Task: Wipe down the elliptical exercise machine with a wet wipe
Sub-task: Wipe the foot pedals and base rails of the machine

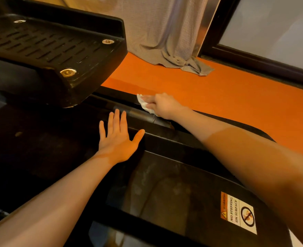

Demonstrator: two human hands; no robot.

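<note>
The black elliptical machine [174, 184] fills the lower frame, its glossy base cover bearing a "no stepping on surface" sticker [238, 213]. A black ribbed foot pedal [54, 45] hangs at the upper left. My right hand [162, 105] grips a crumpled white wet wipe [143, 103] and holds it against the machine's far rail, by the orange floor. My left hand [117, 138] lies flat with straight, spread fingers on the dark top of the base, just short of that rail.
Orange carpet [218, 97] runs along the far side of the machine. A grey curtain [165, 32] hangs down to it and bunches on the floor. A dark-framed window or door [254, 56] stands at the upper right.
</note>
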